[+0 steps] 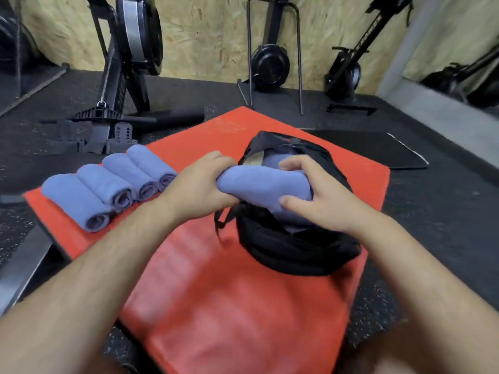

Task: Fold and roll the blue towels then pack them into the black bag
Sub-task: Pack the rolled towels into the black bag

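Observation:
A black bag (297, 252) sits open on the red mat (229, 292), right of centre. Both hands hold one rolled blue towel (264, 187) over the bag's opening. My left hand (199, 184) grips the roll's left end, and my right hand (316, 195) grips its right end with fingers curled over it. More blue cloth (278, 159) shows inside the bag behind the roll. Several rolled blue towels (108, 184) lie side by side on the mat's left edge.
A rowing machine (118, 85) stands at the back left, its footrests close to the rolled towels. Two more black machines (272, 63) stand against the plywood wall. A dark mat (378, 149) lies on the rubber floor right of the red mat.

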Demonstrator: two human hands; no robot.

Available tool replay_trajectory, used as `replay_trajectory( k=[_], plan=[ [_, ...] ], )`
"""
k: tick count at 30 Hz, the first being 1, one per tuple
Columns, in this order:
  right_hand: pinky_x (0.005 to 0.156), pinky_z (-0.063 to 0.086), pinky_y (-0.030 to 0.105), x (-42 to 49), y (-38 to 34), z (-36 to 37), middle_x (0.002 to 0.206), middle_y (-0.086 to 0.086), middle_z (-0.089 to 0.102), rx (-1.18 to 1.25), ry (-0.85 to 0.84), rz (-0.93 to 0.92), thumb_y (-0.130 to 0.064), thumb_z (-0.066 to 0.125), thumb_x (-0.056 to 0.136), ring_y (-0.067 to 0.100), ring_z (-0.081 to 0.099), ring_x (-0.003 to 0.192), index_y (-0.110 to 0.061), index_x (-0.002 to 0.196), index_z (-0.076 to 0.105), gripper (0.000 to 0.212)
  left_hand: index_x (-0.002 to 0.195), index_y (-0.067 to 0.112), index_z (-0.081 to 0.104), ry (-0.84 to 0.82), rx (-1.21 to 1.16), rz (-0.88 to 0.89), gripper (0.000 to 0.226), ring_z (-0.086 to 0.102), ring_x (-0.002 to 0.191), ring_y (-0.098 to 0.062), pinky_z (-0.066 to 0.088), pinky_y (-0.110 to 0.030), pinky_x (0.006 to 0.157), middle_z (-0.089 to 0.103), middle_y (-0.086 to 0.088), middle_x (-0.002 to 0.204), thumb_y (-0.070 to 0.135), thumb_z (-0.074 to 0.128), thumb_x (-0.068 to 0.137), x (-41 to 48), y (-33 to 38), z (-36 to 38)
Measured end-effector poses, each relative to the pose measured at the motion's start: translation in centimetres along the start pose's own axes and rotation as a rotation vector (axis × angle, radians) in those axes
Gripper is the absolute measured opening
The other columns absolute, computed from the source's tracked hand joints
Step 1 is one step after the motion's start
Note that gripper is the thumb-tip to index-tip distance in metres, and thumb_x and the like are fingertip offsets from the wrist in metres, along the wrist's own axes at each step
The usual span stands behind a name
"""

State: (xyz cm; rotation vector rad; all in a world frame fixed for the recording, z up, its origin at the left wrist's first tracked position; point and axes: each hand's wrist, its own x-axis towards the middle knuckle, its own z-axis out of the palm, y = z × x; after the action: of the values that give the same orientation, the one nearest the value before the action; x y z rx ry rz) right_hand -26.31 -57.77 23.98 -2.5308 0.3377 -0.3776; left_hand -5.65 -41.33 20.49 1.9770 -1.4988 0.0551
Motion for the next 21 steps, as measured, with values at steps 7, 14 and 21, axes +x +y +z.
replay_trajectory(
  k=[7,14,21],
  plan=[
    [0.087,0.050,0.026,-5.5,4.4,-2.6,0.107,-0.024,0.065,0.075,-0.037,0.212,-0.028,0.080,0.071,-0.004,0.061,0.101,-0.041,0.105,0.060,0.042,0.094,0.022,0.060,-0.212,-0.195,-0.062,0.043,0.056,0.075,-0.006,0.042,-0.020,0.061,0.063,0.012,0.082,0.049,0.065,0.061,-0.4,6.0,4.8],
    [0.076,0.053,0.044,-7.0,7.3,-1.9,0.089,-0.007,0.067,-0.013,-0.066,0.270,-0.046,0.061,0.067,0.017,0.062,0.085,-0.030,0.093,0.055,0.031,0.088,0.034,0.051,-0.502,-0.250,-0.125,0.034,0.063,0.076,-0.013,0.054,-0.037,0.068,0.065,0.008,0.078,0.050,0.074,0.071,0.5,7.7,8.0],
    [0.069,0.048,0.043,-5.1,9.1,-2.1,0.075,-0.004,0.057,-0.172,-0.148,0.252,-0.048,0.059,0.078,0.021,0.056,0.073,-0.025,0.083,0.045,0.028,0.090,0.034,0.042,-0.499,0.180,0.041,0.051,0.053,0.084,-0.022,0.042,-0.038,0.087,0.058,0.013,0.077,0.079,0.041,0.068,2.3,7.0,8.7]
  ],
)
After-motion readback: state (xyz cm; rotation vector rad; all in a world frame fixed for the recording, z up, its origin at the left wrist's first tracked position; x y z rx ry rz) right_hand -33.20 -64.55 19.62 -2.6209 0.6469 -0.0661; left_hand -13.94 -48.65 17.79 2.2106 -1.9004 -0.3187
